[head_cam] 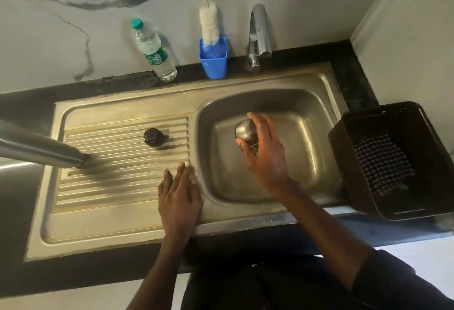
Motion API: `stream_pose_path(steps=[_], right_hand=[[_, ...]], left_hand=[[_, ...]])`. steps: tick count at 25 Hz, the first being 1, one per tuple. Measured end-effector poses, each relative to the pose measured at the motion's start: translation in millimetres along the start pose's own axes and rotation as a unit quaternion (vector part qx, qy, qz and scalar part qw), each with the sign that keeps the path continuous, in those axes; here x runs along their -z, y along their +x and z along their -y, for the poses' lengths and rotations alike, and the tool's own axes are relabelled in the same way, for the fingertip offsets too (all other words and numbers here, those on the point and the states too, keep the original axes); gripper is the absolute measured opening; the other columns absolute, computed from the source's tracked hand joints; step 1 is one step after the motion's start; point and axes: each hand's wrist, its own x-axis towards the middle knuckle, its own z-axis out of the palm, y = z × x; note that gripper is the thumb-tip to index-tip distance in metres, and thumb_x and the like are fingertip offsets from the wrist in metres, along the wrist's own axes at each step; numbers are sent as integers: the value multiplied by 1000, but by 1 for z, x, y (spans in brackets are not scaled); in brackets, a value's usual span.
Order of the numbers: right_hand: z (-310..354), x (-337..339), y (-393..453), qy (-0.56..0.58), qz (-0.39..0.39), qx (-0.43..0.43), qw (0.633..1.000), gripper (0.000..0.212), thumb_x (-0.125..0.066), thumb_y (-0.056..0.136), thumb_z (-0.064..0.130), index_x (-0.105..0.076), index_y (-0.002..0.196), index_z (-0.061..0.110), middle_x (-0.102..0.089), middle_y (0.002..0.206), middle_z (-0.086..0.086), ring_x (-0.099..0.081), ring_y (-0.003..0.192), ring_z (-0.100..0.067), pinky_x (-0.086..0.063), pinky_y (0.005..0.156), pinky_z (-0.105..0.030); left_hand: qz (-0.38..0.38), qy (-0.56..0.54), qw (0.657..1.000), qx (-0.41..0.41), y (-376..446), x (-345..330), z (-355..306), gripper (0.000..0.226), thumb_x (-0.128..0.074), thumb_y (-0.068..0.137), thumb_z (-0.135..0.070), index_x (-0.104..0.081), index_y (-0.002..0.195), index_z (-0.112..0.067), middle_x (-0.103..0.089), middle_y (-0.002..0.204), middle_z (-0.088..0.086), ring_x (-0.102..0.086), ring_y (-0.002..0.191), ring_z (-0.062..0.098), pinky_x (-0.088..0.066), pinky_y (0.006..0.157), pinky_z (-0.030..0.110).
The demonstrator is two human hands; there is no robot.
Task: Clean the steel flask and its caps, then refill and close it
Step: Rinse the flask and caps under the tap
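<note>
Gripping domed steel cap (246, 130), right hand (264, 152).

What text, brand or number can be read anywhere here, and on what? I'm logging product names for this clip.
Green label on the plastic water bottle: print is there, but too small and blurred to read.
Steel flask, black cap, steel cap, blue holder, tap, dark basket: no lettering visible.
Nothing legible anywhere.
</note>
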Motion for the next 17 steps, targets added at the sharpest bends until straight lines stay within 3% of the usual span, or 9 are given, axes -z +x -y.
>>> stream_pose_path(steps=[2, 5, 7, 9, 10, 13, 15, 17], right_hand=[[6, -9, -2, -9, 18, 8, 1000, 55, -68, 99, 27, -47, 149, 14, -47, 143, -7, -62, 110, -14, -51, 83, -17], [-2, -32, -18, -49, 92, -165, 981, 54, -68, 98, 25, -49, 147, 17, -52, 140, -12, -60, 120, -31, -48, 90, -35], [2, -41, -30, -67, 83, -122, 987, 54, -69, 96, 22, -49, 146, 16, -46, 143, -11, -59, 119, -29, -50, 84, -33], [12, -43, -33, -61, 76, -42, 994, 56, -70, 96, 21, -48, 147, 15, -43, 146, -11, -57, 115, -19, -47, 77, -24], [16, -47, -33, -68, 86, -46, 993, 56, -70, 97, 21, -47, 148, 15, -44, 145, -11, -57, 116, -19, -45, 77, -23], [24, -63, -34, -53, 110, -182, 976, 57, -70, 96, 19, -44, 146, 14, -49, 139, -13, -58, 120, -32, -38, 83, -29], [33, -74, -41, -45, 111, -146, 982, 61, -74, 93, 17, -46, 146, 14, -47, 140, -11, -58, 119, -31, -41, 86, -29], [55, -81, -40, -23, 84, -104, 991, 61, -78, 91, 22, -50, 145, 14, -49, 139, -8, -60, 114, -24, -44, 87, -26]], left_hand=[[0, -11, 1000, 18, 2, 3, -3, 50, -43, 107, -36, -49, 155, -25, -53, 158, 0, -30, 157, 34, -31, 125, 53], [7, -13, 1000, 22, 0, 3, -4, 49, -49, 108, -32, -48, 156, -22, -55, 156, 4, -31, 156, 35, -31, 124, 54], [6, -11, 1000, 7, 2, 2, 0, 47, -45, 108, -34, -51, 153, -22, -52, 158, 1, -29, 157, 35, -31, 123, 56], [9, -19, 1000, -3, 1, 1, 6, 46, -43, 109, -34, -51, 152, -22, -49, 161, -1, -27, 158, 35, -30, 124, 57], [8, -27, 1000, -4, 0, 1, 7, 45, -44, 109, -32, -51, 152, -22, -49, 161, -1, -27, 158, 34, -30, 124, 56], [-11, -90, 996, -16, 3, 7, 9, 40, -50, 106, -22, -56, 145, -20, -60, 150, 3, -43, 149, 35, -40, 115, 56], [-20, -134, 989, -64, 7, 22, 27, 42, -59, 99, -11, -60, 140, -18, -66, 137, 4, -58, 133, 30, -49, 106, 52], [-41, -110, 986, -121, 18, 42, 66, 42, -58, 97, -12, -62, 139, -16, -64, 141, 4, -59, 132, 27, -47, 107, 51]])
